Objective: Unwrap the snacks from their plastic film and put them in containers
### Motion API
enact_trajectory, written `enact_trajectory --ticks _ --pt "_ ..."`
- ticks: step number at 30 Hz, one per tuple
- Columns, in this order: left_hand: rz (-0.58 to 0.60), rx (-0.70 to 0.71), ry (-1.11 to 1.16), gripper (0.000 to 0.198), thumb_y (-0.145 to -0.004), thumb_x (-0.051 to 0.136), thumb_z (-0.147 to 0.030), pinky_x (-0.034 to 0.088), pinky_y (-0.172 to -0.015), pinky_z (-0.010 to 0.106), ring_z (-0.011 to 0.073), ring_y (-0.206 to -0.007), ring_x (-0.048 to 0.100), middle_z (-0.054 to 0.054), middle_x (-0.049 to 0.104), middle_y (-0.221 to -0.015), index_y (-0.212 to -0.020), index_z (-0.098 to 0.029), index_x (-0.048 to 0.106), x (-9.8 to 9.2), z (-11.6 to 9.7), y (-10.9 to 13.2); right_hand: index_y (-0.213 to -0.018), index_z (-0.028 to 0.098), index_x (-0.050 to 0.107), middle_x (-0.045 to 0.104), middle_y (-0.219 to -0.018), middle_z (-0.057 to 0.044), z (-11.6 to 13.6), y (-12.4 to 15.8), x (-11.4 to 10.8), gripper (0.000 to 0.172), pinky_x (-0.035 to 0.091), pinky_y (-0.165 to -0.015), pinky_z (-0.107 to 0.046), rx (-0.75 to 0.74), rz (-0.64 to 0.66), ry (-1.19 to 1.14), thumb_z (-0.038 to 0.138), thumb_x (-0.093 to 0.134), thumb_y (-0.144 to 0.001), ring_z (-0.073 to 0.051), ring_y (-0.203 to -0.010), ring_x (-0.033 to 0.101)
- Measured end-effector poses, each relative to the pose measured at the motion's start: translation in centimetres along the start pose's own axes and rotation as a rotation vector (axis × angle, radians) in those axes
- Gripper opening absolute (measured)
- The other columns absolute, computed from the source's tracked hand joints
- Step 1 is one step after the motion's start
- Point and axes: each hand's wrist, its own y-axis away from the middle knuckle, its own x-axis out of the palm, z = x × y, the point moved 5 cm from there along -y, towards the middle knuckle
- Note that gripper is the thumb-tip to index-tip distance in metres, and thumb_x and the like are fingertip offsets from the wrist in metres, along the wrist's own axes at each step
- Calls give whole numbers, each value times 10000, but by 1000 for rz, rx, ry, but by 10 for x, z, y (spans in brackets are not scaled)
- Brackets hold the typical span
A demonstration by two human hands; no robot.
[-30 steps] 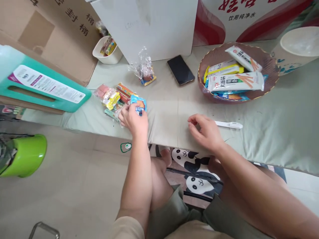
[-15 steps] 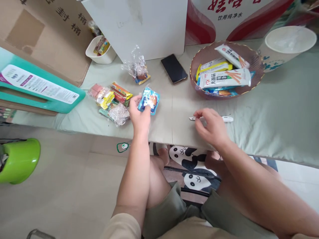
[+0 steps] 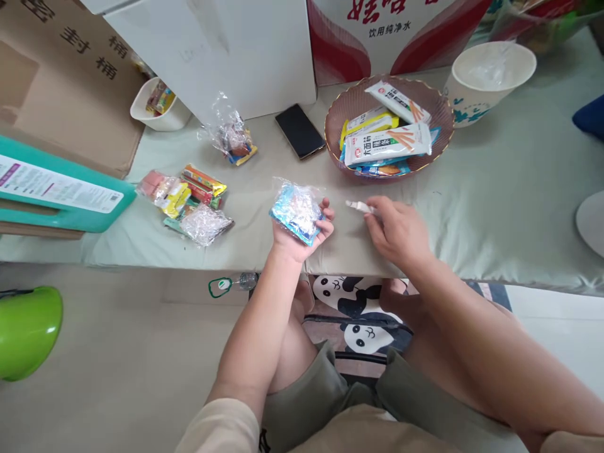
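Left hand: turned palm up, curled against the lower and right edges of the blue packet.
Blue packet: resting in the left palm, over the cloth near its front edge; partly veiled by crinkled clear wrap.
Right hand: closed in a pinch on the white cutter, right of the packet.
White cutter: slim, pointing leftward toward the packet, apart from it.
Wrapped snacks: heaped on the cloth, left of the left hand.
Phone: lying dark-screened beyond the hands, beside the bowl.
Bowl: gold-rimmed, filled with snack packets.
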Motion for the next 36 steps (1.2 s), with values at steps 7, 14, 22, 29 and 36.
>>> enact_trajectory --ticks 7,14,22,29,36 --pt "171 -378 -11 340 -846 641 -482 306 -480 210 138 -622 512 79 726 -985 -1152 -338 670 23 29 4 -1048 264 635 635 -854 24 22 3 -8 336 456 -666 -310 227 -31 -768 417 790 -792 -143 -664 550" --pt "162 -477 1 417 -918 526 -555 606 -667 372 268 -890 734 110 776 -1032 -1106 -222 693 33 50 1 -819 239 635 624 -740 37 24 -1 -7 112 422 -626 -292 232 -91 -660 324 694 -861 -134 -660 538" --pt "159 -105 -251 465 -795 806 -400 639 -951 496 321 -1230 691 77 749 -1284 -1214 -251 670 31 35 0 -808 239 606 533 -647 66 13 -2 -18 122 378 -586 -286 358 -260 -754 303 709 -824 -110 -575 463" --pt "-12 55 -350 360 -885 754 -358 665 -671 301 188 -907 741 7 724 -1183 -1218 -322 623 24 35 -4 -881 249 738 674 -818 5 25 2 -16 93 483 -739 -343 138 -149 -645 308 666 -878 -162 -730 611" --pt "-38 172 -400 510 -868 763 -318 630 -602 242 164 -850 711 -5 657 -1261 -1307 -419 524 23 25 -2 -884 245 681 634 -782 18 22 3 -8 66 479 -709 -337 202 -140 -675 277 623 -882 -148 -666 578"
